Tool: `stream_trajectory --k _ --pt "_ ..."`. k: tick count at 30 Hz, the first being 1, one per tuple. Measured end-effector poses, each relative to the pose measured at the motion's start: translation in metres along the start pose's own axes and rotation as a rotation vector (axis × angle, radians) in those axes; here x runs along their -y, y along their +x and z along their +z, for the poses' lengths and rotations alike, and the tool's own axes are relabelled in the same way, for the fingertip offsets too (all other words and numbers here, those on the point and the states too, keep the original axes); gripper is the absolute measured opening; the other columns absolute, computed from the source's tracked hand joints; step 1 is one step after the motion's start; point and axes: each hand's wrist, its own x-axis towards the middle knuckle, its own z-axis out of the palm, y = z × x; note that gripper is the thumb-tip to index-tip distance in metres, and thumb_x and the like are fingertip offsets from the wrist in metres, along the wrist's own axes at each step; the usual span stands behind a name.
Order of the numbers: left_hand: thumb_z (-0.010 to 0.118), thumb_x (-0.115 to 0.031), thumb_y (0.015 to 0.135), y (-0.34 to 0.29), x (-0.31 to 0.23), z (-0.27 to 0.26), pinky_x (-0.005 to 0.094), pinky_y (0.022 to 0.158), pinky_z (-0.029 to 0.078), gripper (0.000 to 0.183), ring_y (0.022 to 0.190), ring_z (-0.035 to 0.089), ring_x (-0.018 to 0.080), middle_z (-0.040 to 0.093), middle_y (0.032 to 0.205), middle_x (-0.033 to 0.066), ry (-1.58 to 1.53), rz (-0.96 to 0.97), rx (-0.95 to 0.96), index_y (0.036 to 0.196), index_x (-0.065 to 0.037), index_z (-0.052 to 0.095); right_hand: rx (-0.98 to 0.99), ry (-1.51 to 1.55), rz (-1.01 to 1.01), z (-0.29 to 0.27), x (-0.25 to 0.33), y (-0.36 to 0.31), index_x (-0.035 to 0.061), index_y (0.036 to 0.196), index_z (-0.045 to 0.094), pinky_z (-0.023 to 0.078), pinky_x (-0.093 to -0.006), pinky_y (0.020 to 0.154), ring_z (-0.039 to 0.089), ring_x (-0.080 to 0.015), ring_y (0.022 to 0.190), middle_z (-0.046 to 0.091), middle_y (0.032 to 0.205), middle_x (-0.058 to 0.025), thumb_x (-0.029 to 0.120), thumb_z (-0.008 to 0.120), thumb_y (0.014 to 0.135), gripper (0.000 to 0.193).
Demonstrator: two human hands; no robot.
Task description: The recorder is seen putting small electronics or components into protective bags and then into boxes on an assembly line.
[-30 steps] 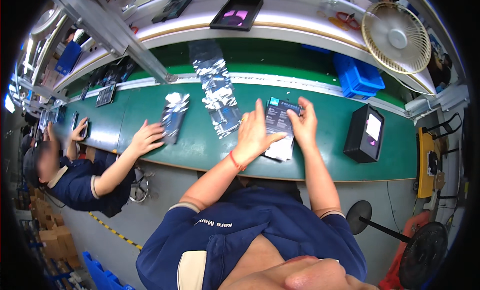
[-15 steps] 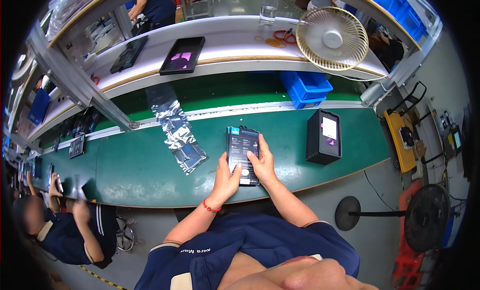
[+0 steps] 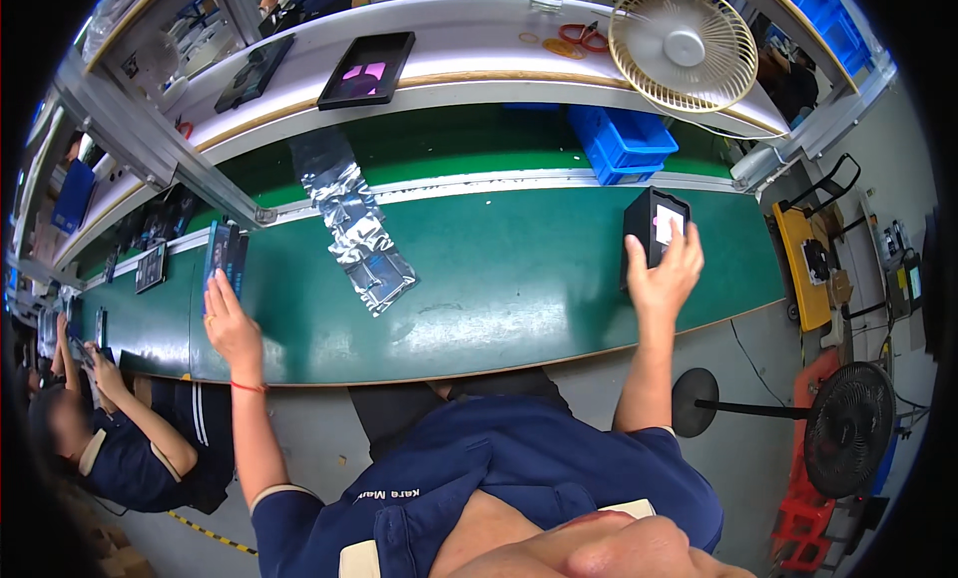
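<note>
On the left of the green bench, my left hand [image 3: 235, 328] has its fingers against a slim dark retail package [image 3: 220, 257] with a blue edge, which stands upright there. The thumb side of that grip is partly hidden. To the right, my right hand [image 3: 664, 279] is at a black box [image 3: 641, 224], its fingers spread over the front. Part of a white card [image 3: 669, 224] shows inside the box behind the fingers. Crumpled silver plastic bags [image 3: 364, 244] lie in a strip between my two hands.
Blue bins [image 3: 624, 144] stand behind the box. Above, a white shelf [image 3: 479, 64] carries a black tray [image 3: 367, 71], red-handled scissors [image 3: 584, 37] and a cream fan [image 3: 684, 47]. A co-worker [image 3: 140, 428] sits at left. A black fan [image 3: 848, 433] stands at right.
My hands have moved apart from the bench's middle. The left carried the package left; the right let go of it and went to the black box. The view has shifted slightly.
</note>
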Motion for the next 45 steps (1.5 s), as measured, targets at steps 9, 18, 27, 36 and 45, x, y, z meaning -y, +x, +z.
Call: stream_trajectory --k 9,18,27,36,45 --pt "0.062 -0.044 0.091 -0.025 0.036 0.056 0.0555 0.100 0.039 0.063 0.130 0.044 0.0400 0.042 0.147 0.0201 0.159 -0.252 0.352 0.143 -0.011 0.046 0.397 -0.298 0.351 0.000 -0.015 0.000 0.0096 0.144 0.044 0.038 -0.0525 0.105 0.042 -0.0466 0.127 0.038 0.142 -0.0346 0.055 0.075 0.073 0.089" --pt "0.078 -0.023 0.077 0.009 -0.274 -0.067 0.0456 0.106 0.040 0.063 0.125 0.050 0.0396 0.054 0.131 0.0225 -1.280 0.293 0.235 0.129 0.002 0.053 0.536 -0.335 0.382 -0.005 -0.006 0.011 0.0145 0.146 0.041 0.042 -0.0530 0.100 0.047 -0.0483 0.121 0.039 0.140 -0.0364 0.047 0.073 0.071 0.088" --pt "0.081 -0.035 0.075 -0.006 -0.503 -0.111 0.0466 0.118 0.026 0.117 0.145 0.023 0.0404 0.019 0.155 0.0310 -1.803 0.486 0.704 0.150 0.009 0.004 0.428 -0.287 0.282 -0.004 -0.011 0.000 0.0076 0.137 0.051 0.047 -0.0539 0.092 0.053 -0.0496 0.110 0.047 0.128 -0.0369 0.047 0.074 0.067 0.084" --pt "0.078 -0.035 0.080 -0.005 -0.509 -0.112 0.0457 0.119 0.025 0.107 0.146 0.022 0.0364 0.017 0.157 0.0286 -1.643 0.520 0.641 0.150 0.008 0.010 0.546 -0.157 0.316 -0.046 -0.027 0.040 0.0086 0.138 0.049 0.044 -0.0493 0.100 0.050 -0.0439 0.120 0.048 0.131 -0.0303 0.041 0.073 0.068 0.081" --pt "0.057 -0.039 0.099 0.000 -0.441 -0.081 0.0294 0.090 0.045 0.035 0.103 0.053 0.0119 0.055 0.107 0.0021 -2.605 -0.392 0.946 0.110 -0.007 0.051 0.424 0.223 -0.032 -0.045 0.034 -0.013 0.0078 0.145 0.037 0.040 -0.0524 0.100 0.046 -0.0476 0.119 0.044 0.130 -0.0331 0.033 0.082 0.066 0.094"
